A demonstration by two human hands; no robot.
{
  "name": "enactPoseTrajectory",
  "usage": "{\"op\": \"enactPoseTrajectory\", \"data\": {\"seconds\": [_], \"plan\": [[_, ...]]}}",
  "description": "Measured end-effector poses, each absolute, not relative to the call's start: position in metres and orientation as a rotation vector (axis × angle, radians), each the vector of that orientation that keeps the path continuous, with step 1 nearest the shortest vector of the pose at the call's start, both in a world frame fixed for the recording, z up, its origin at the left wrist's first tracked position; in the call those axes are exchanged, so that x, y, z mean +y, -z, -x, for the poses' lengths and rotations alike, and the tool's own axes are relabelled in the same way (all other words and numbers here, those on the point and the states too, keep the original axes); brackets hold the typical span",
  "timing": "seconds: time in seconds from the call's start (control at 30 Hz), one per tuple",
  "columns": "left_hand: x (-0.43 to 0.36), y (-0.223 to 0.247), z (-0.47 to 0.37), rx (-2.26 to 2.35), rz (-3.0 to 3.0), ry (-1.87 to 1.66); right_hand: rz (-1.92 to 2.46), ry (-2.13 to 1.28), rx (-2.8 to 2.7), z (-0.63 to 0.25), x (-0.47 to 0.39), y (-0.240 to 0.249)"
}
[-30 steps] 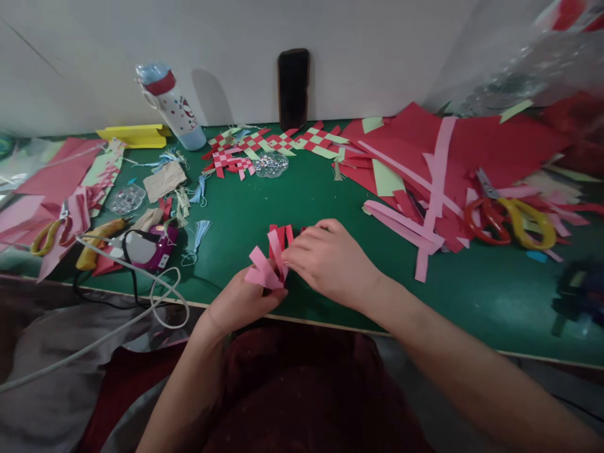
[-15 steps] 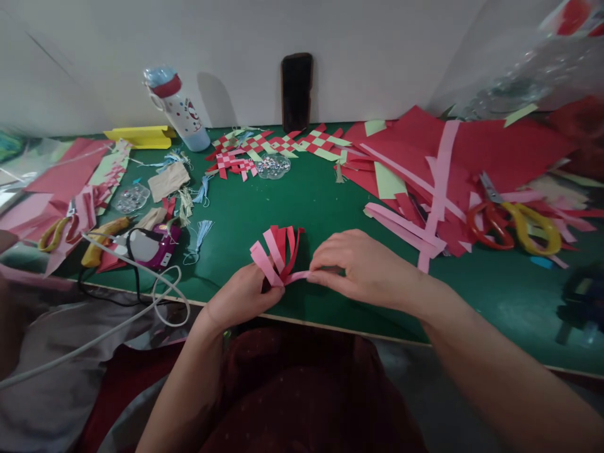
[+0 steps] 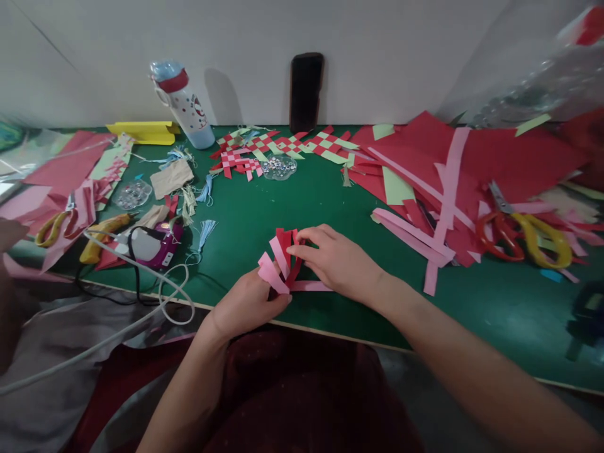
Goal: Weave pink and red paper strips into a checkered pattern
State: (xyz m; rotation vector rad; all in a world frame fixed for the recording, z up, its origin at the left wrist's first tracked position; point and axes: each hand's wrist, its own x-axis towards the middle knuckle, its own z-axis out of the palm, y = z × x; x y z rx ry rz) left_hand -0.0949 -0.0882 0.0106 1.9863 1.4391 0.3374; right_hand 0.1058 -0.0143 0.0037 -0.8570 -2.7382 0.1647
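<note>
My left hand point(image 3: 255, 297) is closed on the base of a bunch of pink and red paper strips point(image 3: 282, 251), just above the front of the green table point(image 3: 245, 220). The strips fan upward and curl, and one pink strip point(image 3: 312, 285) sticks out to the right, beneath my other hand. With thumb and fingers, my right hand point(image 3: 325, 257) pinches a red strip point(image 3: 295, 238) on the right side of the fan. The lower part of the bunch is hidden by my left fingers.
Woven checkered paper point(image 3: 287, 145), a tray of small beads point(image 3: 279, 167), a bottle point(image 3: 186, 107) and a phone point(image 3: 306, 91) line the back. Red-and-yellow scissors point(image 3: 523, 233) lie on red sheets at right. Tassels point(image 3: 204, 234), a glue gun point(image 3: 101, 242) and cables are at left, beside another person's arm.
My right hand has let go of the pink strip on the right and moved up and left to a red strip. My left hand keeps its hold on the bunch.
</note>
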Motion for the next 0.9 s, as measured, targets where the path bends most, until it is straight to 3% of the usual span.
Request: {"op": "enactPoseTrajectory", "data": {"seconds": [0.3,0.67,0.9], "plan": [[-0.090,-0.015,0.093,1.459,-1.951,-0.340,0.649,0.202,-2.692,-0.118,-0.018,-0.013],[-0.088,-0.013,0.098,1.383,-1.973,-0.321,0.701,0.086,-2.733,-0.115,-0.014,0.002],[-0.087,-0.013,0.096,1.308,-1.996,-0.385,0.517,0.126,-2.702,-0.119,-0.011,0.003]]}}
